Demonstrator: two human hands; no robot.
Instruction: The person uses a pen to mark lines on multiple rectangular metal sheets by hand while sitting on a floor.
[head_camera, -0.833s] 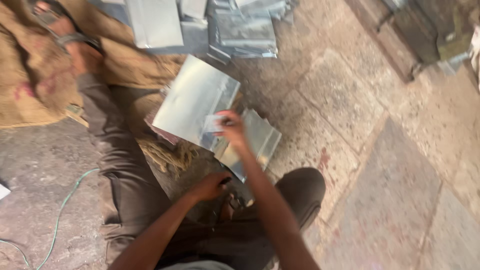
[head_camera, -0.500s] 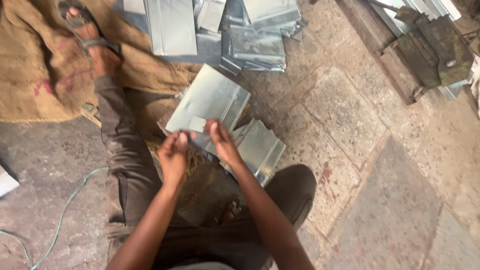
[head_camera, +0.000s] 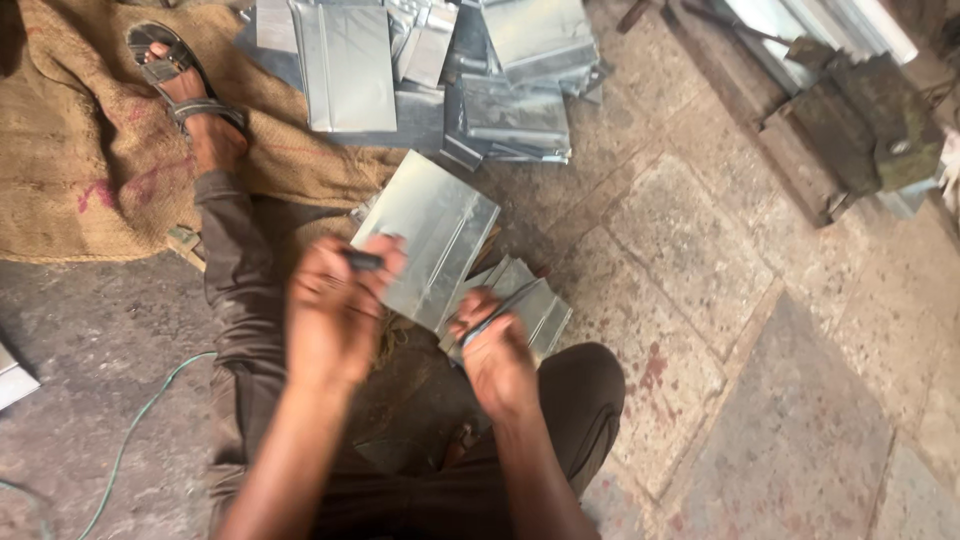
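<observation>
Metal sheet (head_camera: 430, 235) lay on the lap; left hand (head_camera: 335, 315) pinched a small dark piece (head_camera: 362, 260), right hand (head_camera: 497, 355) gripped a folded sheet (head_camera: 535, 305).

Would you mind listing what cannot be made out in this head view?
- Small dark object in the left hand: motion blur hides its shape.
- Thin piece gripped by the right hand: blurred, partly covered by fingers.
- Stacked metal sheets: cut off by the top edge.
- Dark metal block at upper right: kind unclear.
</observation>
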